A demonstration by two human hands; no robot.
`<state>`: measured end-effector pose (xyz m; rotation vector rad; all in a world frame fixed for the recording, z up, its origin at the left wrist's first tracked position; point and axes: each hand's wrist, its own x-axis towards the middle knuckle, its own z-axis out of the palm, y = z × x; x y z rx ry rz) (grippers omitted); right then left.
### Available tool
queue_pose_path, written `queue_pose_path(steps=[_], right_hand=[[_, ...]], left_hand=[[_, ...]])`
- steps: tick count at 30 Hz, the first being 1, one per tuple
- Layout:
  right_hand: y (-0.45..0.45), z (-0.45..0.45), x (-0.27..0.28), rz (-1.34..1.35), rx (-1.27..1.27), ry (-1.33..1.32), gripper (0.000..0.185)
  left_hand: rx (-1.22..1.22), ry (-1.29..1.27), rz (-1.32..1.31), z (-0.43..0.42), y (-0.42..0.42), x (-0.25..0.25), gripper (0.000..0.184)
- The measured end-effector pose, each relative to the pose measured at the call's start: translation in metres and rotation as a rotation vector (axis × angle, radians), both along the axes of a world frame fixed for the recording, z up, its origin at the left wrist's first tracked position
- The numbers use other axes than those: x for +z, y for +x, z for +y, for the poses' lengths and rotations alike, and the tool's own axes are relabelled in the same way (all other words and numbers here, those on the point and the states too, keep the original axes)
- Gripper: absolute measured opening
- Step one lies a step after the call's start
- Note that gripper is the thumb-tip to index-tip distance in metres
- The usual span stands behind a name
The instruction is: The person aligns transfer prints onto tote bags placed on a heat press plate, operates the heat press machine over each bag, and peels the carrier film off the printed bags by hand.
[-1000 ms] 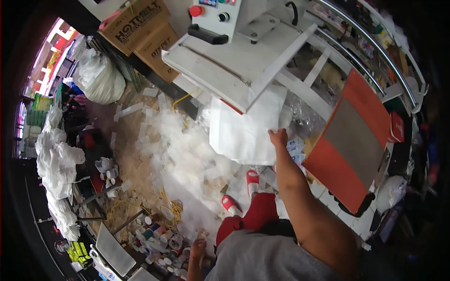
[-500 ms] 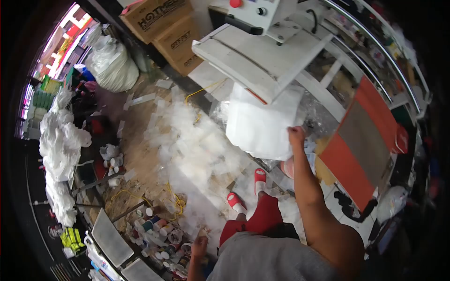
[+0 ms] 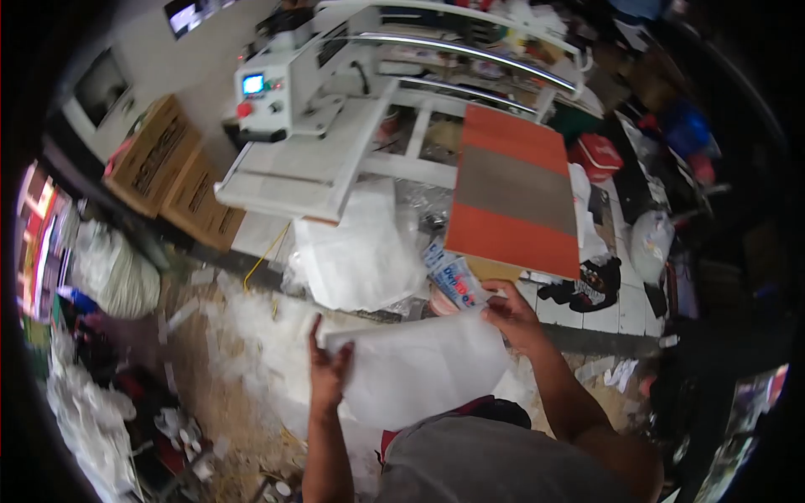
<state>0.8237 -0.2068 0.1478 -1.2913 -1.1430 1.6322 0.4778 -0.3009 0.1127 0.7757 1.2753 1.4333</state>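
A thin white sheet hangs in front of my body. My right hand pinches its upper right corner between thumb and fingers. At the sheet's left edge is my left hand, its fingers spread and pointing up; it does not visibly grip the sheet. Just beyond my hands a pile of white sheets lies partly under the white plate of a heat press. A blue and white printed piece is close to my right hand, beside the press's orange and grey board.
Cardboard boxes stand left of the press. Scraps litter the floor, with a yellow cord running over it. A stuffed white sack is at the left. Black printed cloth and a red box lie to the right.
The view has swung right. My right hand has left the pile and now holds a sheet in front of me. My left hand has risen from my side to the sheet's left edge.
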Motion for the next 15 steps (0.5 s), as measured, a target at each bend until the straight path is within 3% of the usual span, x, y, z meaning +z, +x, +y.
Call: queue_pose_path(steps=[2,3,4,6,8,10,12,14,15], right_hand=[[0.015,0.003,0.049,-0.158,-0.059,0.178,0.042],[0.026,0.012,0.054,-0.126,-0.119,0.365,0.033],[0.040,0.020,0.071,-0.231,-0.160,0.367,0.024],[0.070,0.063,0.076,-0.228,-0.254,0.530,0.019],[0.099,0.124,0.094,-0.146,-0.390,0.488,0.018],[0.132,0.170,0.146,-0.189,-0.528,0.777,0.020],[0.140,0.142,0.251,-0.485,-0.692,1.132,0.021],[0.154,0.138,0.297,-0.280,-0.834,1.706,0.024],[0.168,0.152,0.297,-0.272,-0.839,1.717,0.024]], left_hand=[[0.048,0.130,0.033,0.036,0.016,0.082,0.065],[-0.017,0.208,0.154,0.058,0.020,0.094,0.059],[-0.076,0.288,0.276,0.083,0.027,0.106,0.053],[-0.191,0.441,0.608,0.157,0.051,0.109,0.041],[-0.240,0.389,0.728,0.235,0.092,0.132,0.034],[-0.150,0.668,0.753,0.284,0.138,0.195,0.036],[0.103,0.976,0.800,0.289,0.173,0.280,0.038],[0.331,1.200,0.550,0.262,0.217,0.341,0.038],[0.334,1.213,0.551,0.283,0.225,0.341,0.038]])
